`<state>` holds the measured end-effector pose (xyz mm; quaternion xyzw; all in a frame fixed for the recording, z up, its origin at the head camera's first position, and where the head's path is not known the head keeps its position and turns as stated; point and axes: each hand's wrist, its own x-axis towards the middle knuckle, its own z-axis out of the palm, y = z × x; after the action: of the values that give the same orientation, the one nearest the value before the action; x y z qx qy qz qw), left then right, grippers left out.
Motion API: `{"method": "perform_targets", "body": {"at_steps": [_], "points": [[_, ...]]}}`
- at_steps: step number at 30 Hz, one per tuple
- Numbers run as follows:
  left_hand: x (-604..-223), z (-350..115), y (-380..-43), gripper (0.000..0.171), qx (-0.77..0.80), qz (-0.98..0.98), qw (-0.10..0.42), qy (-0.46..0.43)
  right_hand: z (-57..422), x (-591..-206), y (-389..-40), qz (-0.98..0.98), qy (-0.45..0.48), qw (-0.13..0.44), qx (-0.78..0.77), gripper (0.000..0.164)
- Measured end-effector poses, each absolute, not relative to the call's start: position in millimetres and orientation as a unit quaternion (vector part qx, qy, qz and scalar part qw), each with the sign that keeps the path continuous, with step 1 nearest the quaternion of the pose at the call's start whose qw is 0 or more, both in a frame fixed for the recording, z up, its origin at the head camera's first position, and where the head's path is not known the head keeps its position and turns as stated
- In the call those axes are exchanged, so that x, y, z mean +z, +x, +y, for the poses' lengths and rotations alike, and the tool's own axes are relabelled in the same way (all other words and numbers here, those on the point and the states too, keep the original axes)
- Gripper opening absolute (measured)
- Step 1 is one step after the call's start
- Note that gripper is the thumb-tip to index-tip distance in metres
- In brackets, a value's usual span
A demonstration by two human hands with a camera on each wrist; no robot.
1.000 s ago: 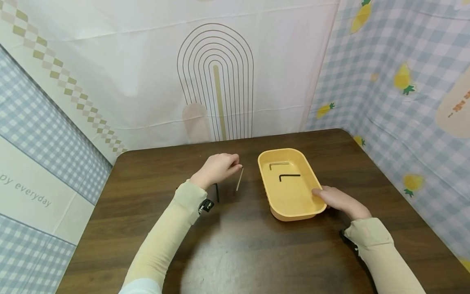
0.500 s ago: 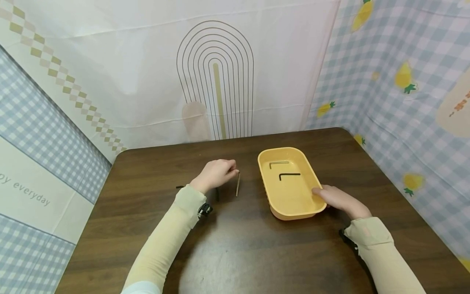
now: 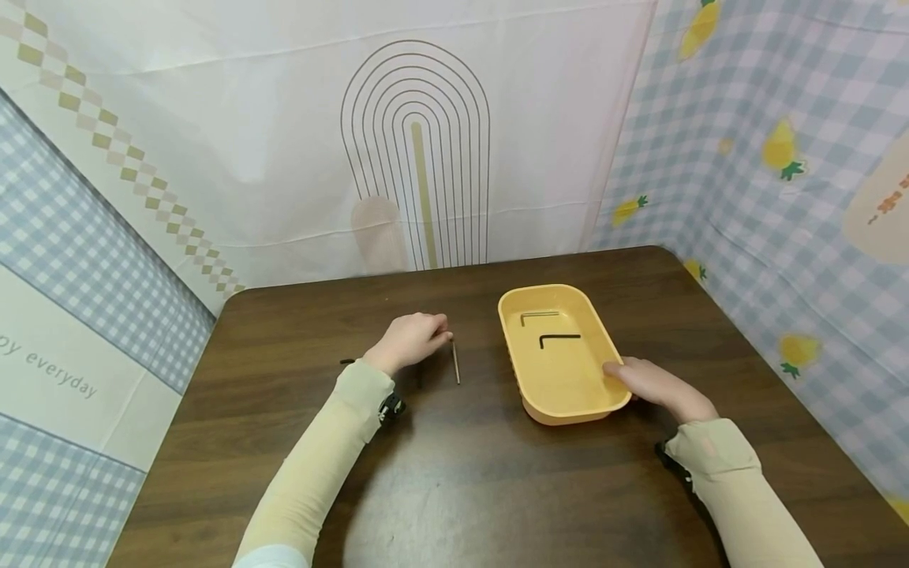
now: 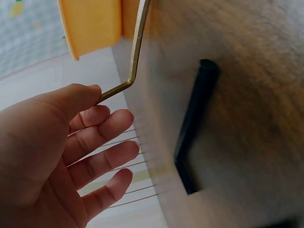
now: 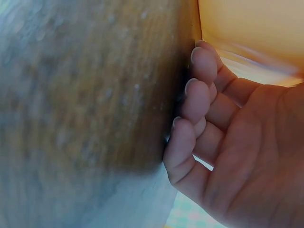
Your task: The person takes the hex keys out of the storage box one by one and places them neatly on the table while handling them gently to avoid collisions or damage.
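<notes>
My left hand pinches the short end of a brass-coloured hex key between thumb and forefinger; its long arm points down toward the tabletop. Below that hand lies a black hex key, mostly hidden by the hand in the head view. My right hand grips the near right rim of a yellow tray, thumb over the edge and fingers curled underneath against the wood. Inside the tray lie another brass-coloured hex key and a black hex key, side by side.
The dark wooden table runs back to a patterned cloth wall. A short black piece shows on the wood just left of my left wrist. A checked cloth hangs along the right side.
My left hand has moved a little left and toward me with the brass-coloured hex key, whose long arm has swung its slant. My right hand and the tray have stayed put.
</notes>
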<state>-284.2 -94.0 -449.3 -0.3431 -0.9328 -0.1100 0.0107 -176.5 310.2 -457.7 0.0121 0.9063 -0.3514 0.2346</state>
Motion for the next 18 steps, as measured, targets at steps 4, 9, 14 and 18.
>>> {"method": "perform_targets", "body": {"at_steps": [4,9,14,18], "points": [[-452.8,-94.9,-283.9,0.03,-0.109,-0.933,0.004,-0.343,310.0,-457.7,-176.0,0.906,0.012,0.235,-0.352,0.047],[-454.2,-94.9,-282.9,0.031,-0.108,-0.934,0.002,-0.339,310.6,-459.0,-175.8,0.904,0.012,0.238,-0.354,0.047],[-455.7,-94.6,-283.6,0.031,-0.109,-0.936,0.001,-0.334,311.9,-459.2,-176.2,0.904,0.013,0.236,-0.356,0.047],[-458.0,-95.5,-284.8,0.03,-0.103,-0.938,-0.003,-0.33,311.6,-458.4,-176.0,0.904,0.013,0.237,-0.356,0.046]]}}
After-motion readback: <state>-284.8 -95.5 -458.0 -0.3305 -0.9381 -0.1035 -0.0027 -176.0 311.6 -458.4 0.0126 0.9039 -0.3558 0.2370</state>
